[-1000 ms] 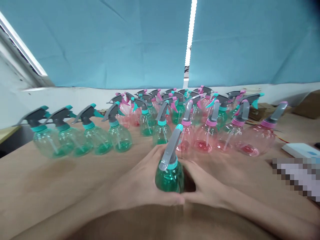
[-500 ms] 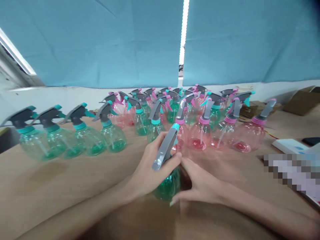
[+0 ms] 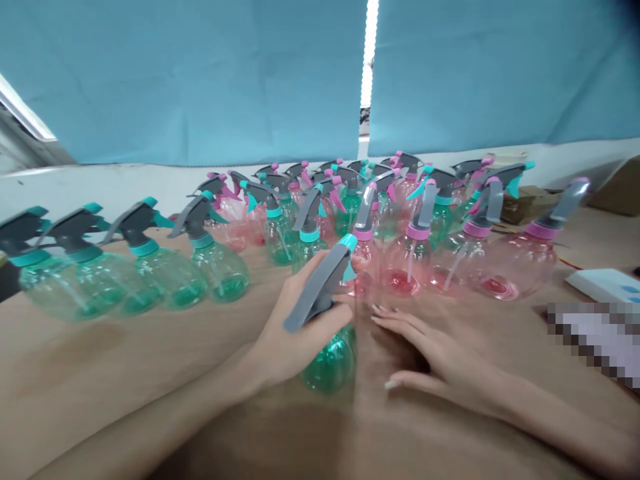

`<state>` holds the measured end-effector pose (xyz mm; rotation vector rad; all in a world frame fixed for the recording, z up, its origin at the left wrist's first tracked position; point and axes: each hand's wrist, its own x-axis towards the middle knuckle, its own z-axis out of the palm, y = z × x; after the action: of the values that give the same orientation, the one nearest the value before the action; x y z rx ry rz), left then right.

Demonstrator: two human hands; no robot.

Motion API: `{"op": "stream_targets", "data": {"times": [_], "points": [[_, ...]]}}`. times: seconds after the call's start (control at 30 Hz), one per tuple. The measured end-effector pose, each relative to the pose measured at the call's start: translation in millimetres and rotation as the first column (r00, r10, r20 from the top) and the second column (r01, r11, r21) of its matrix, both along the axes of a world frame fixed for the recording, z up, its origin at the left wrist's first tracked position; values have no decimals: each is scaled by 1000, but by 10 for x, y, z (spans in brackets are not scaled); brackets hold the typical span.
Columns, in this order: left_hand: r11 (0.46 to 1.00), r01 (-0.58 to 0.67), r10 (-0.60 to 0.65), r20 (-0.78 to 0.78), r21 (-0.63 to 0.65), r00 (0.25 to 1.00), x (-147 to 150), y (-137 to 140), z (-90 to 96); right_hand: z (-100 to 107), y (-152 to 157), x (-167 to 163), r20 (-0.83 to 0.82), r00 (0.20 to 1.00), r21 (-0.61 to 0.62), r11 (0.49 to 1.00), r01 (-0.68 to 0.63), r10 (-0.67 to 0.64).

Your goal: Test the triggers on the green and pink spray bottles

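Bottle (image 3: 331, 360), green thin plastic, near-empty so judged light and easily dented, stands on worktop (image 3: 100, 373); left hand (image 3: 295, 333) clamped round its neck, right hand (image 3: 440, 347) flat, apart.

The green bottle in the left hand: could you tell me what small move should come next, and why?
Probably set the green bottle upright beside the green row. The left hand holds it tilted by the neck, and the right hand lies flat on the table, off it.
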<state>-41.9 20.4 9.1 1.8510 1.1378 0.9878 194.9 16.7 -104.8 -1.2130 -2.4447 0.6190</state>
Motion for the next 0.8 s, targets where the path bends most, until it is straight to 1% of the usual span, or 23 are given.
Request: {"op": "stream_targets", "data": {"times": [0.07, 0.2, 0.27, 0.47, 0.6, 0.7, 0.8], "points": [[999, 6, -6, -2, -43, 1000, -15, 3, 16, -32, -19, 7, 3, 1000, 33, 999, -10, 10], [994, 49, -43, 68, -94, 997, -21, 9, 15, -29, -29, 11, 16, 1000, 67, 998, -8, 7], [994, 64, -55, 97, -85, 994, -16, 18, 2, -42, -27, 25, 32, 999, 65, 998, -24, 22], [995, 60, -53, 94, -73, 994, 0, 51, -24, -122, -39, 68, 34, 999, 100, 994, -38, 35], [994, 51, -48, 31, -99, 998, -16, 49, -7, -130, -41, 69, 22, 999, 115, 992, -42, 40], [997, 26, -26, -3, -75, 1000, -27, 39, 10, -130, -37, 66, 20, 999, 119, 992, -36, 34], [999, 33, -33, -8, -26, 999, -24, 37, 12, -129, -37, 65, 13, 1000, 138, 990, -25, 24]]}}
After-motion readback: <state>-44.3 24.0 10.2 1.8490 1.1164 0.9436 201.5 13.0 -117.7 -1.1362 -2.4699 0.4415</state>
